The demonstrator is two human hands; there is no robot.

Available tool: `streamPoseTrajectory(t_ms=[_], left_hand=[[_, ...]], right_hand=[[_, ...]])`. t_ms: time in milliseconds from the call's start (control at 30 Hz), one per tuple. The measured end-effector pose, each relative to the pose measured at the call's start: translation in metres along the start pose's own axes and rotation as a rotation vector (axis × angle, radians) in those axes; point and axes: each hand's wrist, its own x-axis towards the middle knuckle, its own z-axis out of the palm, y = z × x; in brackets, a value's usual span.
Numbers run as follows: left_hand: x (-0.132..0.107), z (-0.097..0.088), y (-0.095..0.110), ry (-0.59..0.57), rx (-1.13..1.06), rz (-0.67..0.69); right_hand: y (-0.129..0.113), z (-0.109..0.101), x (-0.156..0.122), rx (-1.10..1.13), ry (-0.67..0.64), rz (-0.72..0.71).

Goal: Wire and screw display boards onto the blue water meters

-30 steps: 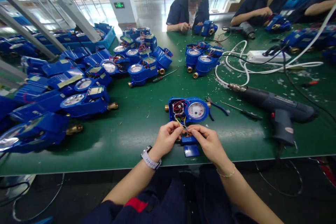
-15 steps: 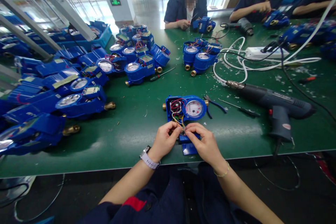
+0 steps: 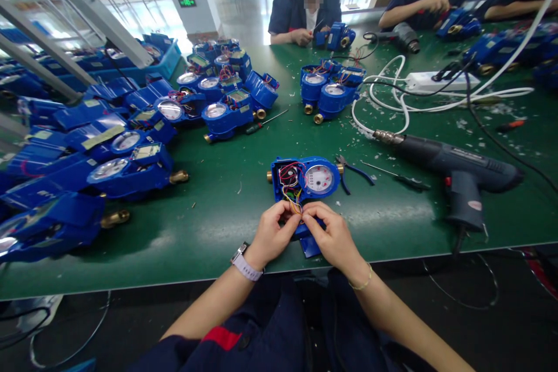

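A blue water meter [image 3: 320, 179] lies on the green table in front of me, its round dial facing up and its wiring box open. Thin coloured wires [image 3: 293, 200] run out of the box towards me. My left hand [image 3: 275, 233] pinches the wires between thumb and forefinger. Close against it, my right hand [image 3: 333, 235] pinches the same wires, the fingertips of both hands nearly touching. Beneath my fingers lies a blue cover [image 3: 310, 247], partly hidden by the right hand. The exact wire ends are hidden by my fingertips.
Cutting pliers [image 3: 357, 171], a screwdriver [image 3: 407, 180] and a heat gun [image 3: 457, 165] lie to the right. Several blue meters [image 3: 131, 168] crowd the left side. A white power strip [image 3: 440, 84] with cables is further back. Across the table, a person [image 3: 305, 6] works on another meter.
My right hand has moved slightly left, bringing its fingertips against those of my left hand at the wires. The whole view has shifted a little.
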Motion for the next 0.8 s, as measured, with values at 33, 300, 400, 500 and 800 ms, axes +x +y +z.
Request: streamPoseTrajectory(t_ms=[33,300,400,500,800], left_hand=[[0.0,0.0,0.0,0.004,0.003,0.002],[0.001,-0.003,0.002,0.031,0.067,-0.025],[0.001,-0.004,-0.001,0.063,0.03,-0.074],[0.001,-0.005,-0.003,0.06,-0.044,-0.111],[-0.012,-0.001,0.001,0.046,-0.053,-0.154]], right_hand=[[0.0,0.0,0.0,-0.004,0.0,-0.008],[0.004,-0.037,-0.005,-0.134,0.133,-0.11],[0.02,-0.09,-0.009,-0.189,0.536,-0.06],[0.055,-0.163,-0.017,-0.163,0.946,-0.012],[0.123,-0.299,-0.041,-0.264,1.038,0.768]])
